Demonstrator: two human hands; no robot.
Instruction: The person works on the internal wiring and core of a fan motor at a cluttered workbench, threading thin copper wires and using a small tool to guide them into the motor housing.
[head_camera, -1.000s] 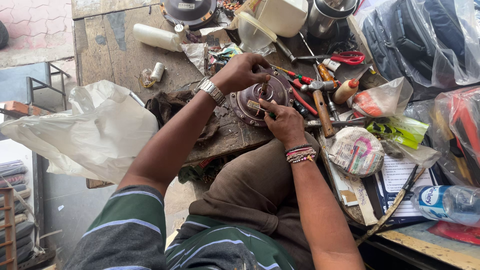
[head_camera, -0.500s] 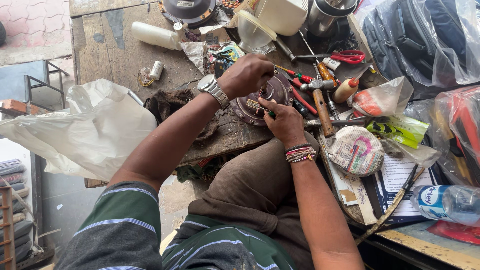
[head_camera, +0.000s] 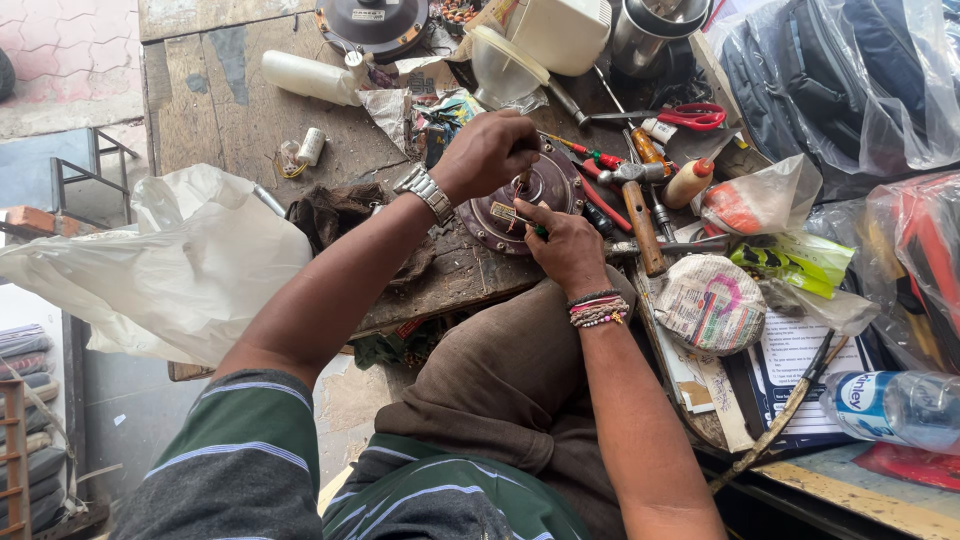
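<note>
A round dark metal motor cover (head_camera: 556, 190) lies on the worn wooden workbench (head_camera: 215, 110). My left hand (head_camera: 487, 152), a watch on its wrist, is closed over the cover's centre and grips a small part there that I cannot make out. My right hand (head_camera: 565, 245), with beaded bracelets on the wrist, rests on the cover's near edge and pinches a thin green-handled tool (head_camera: 520, 218) lying across the cover.
A hammer (head_camera: 640, 215), screwdrivers, red scissors (head_camera: 692, 117) and a small bottle (head_camera: 686, 182) lie right of the cover. A white plastic bag (head_camera: 170, 265) hangs at the left edge. A water bottle (head_camera: 895, 405), papers and bagged goods crowd the right.
My left hand has shifted slightly over the cover's centre. My right hand has stayed at the near edge with the thin tool.
</note>
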